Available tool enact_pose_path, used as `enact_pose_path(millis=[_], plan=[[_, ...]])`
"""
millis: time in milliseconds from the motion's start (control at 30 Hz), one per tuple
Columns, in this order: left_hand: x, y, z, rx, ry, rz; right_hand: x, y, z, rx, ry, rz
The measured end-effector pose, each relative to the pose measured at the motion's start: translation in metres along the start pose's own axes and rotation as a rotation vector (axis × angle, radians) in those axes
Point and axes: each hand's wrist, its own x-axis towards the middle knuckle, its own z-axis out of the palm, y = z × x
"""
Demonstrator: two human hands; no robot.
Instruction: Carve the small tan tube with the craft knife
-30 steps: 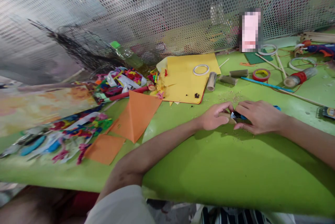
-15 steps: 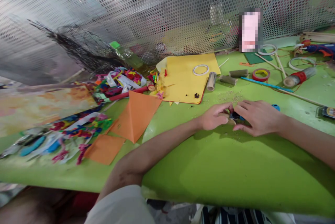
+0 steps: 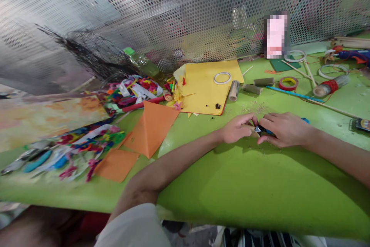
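Left hand (image 3: 237, 128) pins a bamboo piece (image 3: 251, 132) to the table (image 3: 231, 185), grip pinching it. Right hand (image 3: 285, 129) closes on a blue-handled cutter (image 3: 264, 129) just beside. Best to cut slowly, left fingers clear of the blade.

Left hand (image 3: 237, 128): palm down, fingers curled, closed grip | Right hand (image 3: 285, 129): palm down, fingers bent, fingertips meeting left | Forearms: both extended forward, converging.
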Motion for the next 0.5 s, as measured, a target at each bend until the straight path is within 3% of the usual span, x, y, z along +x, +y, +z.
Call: enact_pose_path(millis=[300,500], plan=[[-0.0003,0.0047,0.0029,-0.007,0.024,-0.001,0.0003,-0.0025,-0.0050,-0.003,0.037,0.058],[0.0003,0.0048,0.0027,-0.009,0.002,0.035,0.0004,-0.0030,-0.0035,-0.010,0.041,0.015]])
